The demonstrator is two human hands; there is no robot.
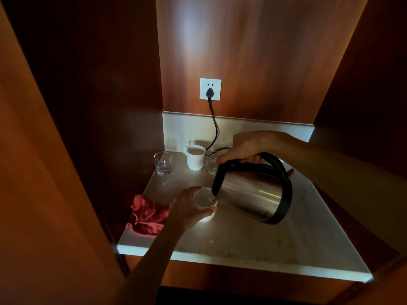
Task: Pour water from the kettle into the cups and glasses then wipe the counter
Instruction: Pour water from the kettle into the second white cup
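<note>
The right hand (244,148) grips the kettle (253,190) by its black handle, tilted over the near white cup (203,200), which the left hand (187,209) steadies on the tabletop (253,236). The steel kettle is probably heavy; the handle is its safest hold.

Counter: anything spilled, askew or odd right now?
No clear spill on the counter. The red cloth lies crumpled at the left edge, partly overhanging it. The kettle is tilted by the right hand over the white cup, steadied by the left hand, as expected.
</note>
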